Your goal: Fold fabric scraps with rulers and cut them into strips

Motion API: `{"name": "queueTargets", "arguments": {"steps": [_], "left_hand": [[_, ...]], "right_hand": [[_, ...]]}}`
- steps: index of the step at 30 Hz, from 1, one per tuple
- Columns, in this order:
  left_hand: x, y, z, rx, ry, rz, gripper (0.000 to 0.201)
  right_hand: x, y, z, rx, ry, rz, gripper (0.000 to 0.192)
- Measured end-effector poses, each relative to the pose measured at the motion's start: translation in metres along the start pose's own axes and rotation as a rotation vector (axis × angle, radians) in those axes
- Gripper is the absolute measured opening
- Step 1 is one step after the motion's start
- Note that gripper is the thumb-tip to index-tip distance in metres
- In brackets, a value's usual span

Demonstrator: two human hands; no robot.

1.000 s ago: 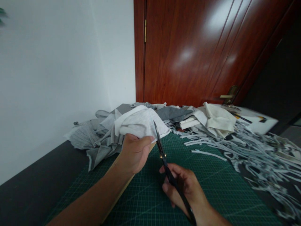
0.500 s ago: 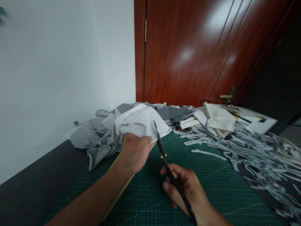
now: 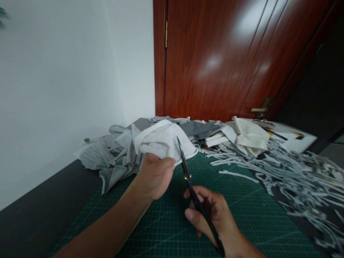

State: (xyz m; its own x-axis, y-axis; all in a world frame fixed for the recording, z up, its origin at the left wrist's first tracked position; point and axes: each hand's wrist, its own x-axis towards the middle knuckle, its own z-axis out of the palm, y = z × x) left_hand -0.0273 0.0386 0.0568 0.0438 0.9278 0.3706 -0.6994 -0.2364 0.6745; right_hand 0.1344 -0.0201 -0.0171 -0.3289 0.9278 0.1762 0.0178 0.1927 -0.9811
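My left hand (image 3: 158,173) is closed on a pale grey-white piece of fabric (image 3: 168,138), thumb on top, holding it above the mat. The fabric's hemmed edge runs out to the right of my thumb. In my right hand (image 3: 212,215) is a pair of black-handled scissors (image 3: 186,172), pointing up and away. One blade lies over the front of the fabric near its lower right edge; the other blade cannot be made out. Beneath both hands spreads a green cutting mat (image 3: 166,229) with grid lines.
Crumpled grey cloth (image 3: 107,156) lies to the left by the wall. Cream and grey fabric pieces (image 3: 249,138) are heaped at the back. Many thin cut strips (image 3: 295,182) cover the right side, with one loose strip (image 3: 238,176) on the mat. A wooden door (image 3: 204,61) stands behind.
The fabric and my left hand have shifted very slightly to the right. The scissors have hardly moved, with their blade still across the fabric's edge.
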Motion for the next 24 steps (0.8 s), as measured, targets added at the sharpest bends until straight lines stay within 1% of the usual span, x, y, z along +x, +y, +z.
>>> {"name": "queueTargets", "arguments": {"steps": [4, 9, 12, 16, 19, 24], "left_hand": [[0.0, -0.0019, -0.0011, 0.001, 0.019, 0.002, 0.058], [0.0008, -0.0021, -0.0002, -0.005, 0.015, 0.015, 0.058], [0.0008, -0.0015, 0.0002, 0.014, 0.022, 0.001, 0.053], [-0.0005, -0.0005, 0.0002, 0.043, 0.016, -0.019, 0.043], [-0.0011, -0.0007, 0.0002, 0.034, 0.015, -0.022, 0.047], [-0.0007, -0.0032, -0.0006, 0.014, -0.007, 0.006, 0.054]], "right_hand": [[0.0015, -0.0012, -0.0001, 0.012, 0.016, 0.018, 0.037], [0.0011, -0.0014, 0.0009, -0.039, 0.033, 0.03, 0.036], [0.0005, -0.0013, 0.0003, -0.058, 0.043, 0.071, 0.037], [-0.0011, 0.0021, -0.0004, -0.058, 0.006, 0.097, 0.037], [-0.0013, 0.0039, 0.0009, -0.063, 0.022, 0.077, 0.038], [0.0012, 0.0005, 0.0029, -0.002, 0.044, 0.064, 0.041]]}}
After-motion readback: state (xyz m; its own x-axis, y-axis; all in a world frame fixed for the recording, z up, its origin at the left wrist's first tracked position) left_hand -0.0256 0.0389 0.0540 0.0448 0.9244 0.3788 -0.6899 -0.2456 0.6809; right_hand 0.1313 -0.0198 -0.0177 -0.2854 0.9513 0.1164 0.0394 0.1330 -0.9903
